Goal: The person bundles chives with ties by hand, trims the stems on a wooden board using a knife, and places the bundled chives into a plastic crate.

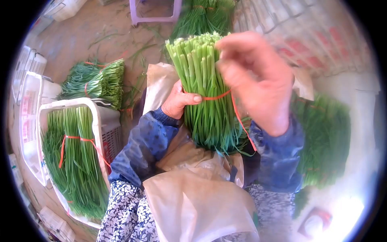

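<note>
Head view: nearest, pale sheeting [197, 197], and over it 1 bundle of green stalks [205, 78], orange band [216, 97] around it! Left hand [176, 101] clasps the bundle, thumb across the front; right hand [258, 76] curls beside the stalk tops, blurred, so whether it pinches, I cannot tell. Farther off, 1 purple frame [155, 19].

No text, brand or number is showing legibly. Red markings [336, 36] are running across the stacked pale crates [278, 16] at upper right, blurring beyond reading; reddish print [29, 131] is appearing on a white crate [31, 86] at far left, too small to decipher.
</note>
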Tool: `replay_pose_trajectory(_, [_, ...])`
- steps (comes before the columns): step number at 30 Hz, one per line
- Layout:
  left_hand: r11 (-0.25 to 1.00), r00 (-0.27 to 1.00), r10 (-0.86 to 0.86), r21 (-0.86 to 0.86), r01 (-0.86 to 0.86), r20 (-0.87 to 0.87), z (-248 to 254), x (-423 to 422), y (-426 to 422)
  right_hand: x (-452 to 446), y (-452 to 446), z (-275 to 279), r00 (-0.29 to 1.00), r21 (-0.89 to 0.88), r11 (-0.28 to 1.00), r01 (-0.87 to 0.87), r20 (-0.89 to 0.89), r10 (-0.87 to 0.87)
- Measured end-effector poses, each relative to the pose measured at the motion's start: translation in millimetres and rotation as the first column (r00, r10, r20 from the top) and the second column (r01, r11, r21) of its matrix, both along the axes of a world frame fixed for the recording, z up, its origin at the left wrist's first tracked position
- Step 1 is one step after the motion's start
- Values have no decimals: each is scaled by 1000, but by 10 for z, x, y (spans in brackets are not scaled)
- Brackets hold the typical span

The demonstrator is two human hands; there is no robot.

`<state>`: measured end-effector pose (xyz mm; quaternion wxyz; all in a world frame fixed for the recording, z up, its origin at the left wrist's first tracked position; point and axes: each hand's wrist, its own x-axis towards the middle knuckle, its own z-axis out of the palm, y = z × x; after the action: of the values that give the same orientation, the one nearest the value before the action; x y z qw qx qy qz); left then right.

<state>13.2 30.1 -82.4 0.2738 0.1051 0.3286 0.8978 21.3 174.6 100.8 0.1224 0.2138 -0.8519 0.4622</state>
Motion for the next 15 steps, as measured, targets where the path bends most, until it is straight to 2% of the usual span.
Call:
replay_pose_trajectory(2, [1000, 1000, -7, 14, 7, -21, 60, 1, 25, 5, 21, -45, 981, 346, 937, 54, -191, 14])
replay_pose_trajectory(3, [1000, 1000, -4, 15, 5, -27, 45, 4, 20, 16, 1, -89, 971, 434, 892, 123, -240, -17])
replay_pose_trajectory(4, [1000, 1000, 0, 13, 0, -26, 56, 19, 21, 0, 3, -119, 971, 433, 894, 118, -238, -13])
replay_pose_trajectory(6, [1000, 999, 23, -20, -22, 33, 94, 43, 32, -86, -3, -175, 906, 476, 853, 216, -423, 6])
replay_pose_trajectory(10, [999, 999, 23, -26, -22, 47, 105, 26, 51, -179, -29, -237, 902, 477, 863, 168, -428, 61])
replay_pose_trajectory(12, [999, 998, 42, -28, -41, 50, 75, 18, 58, -200, -10, -257, 924, 559, 795, 234, -382, -3])
replay_pose_trajectory(15, [998, 997, 52, -49, -49, 60, 75, -5, 72, -227, 39, -201, 935, 637, 746, 195, -350, 55])
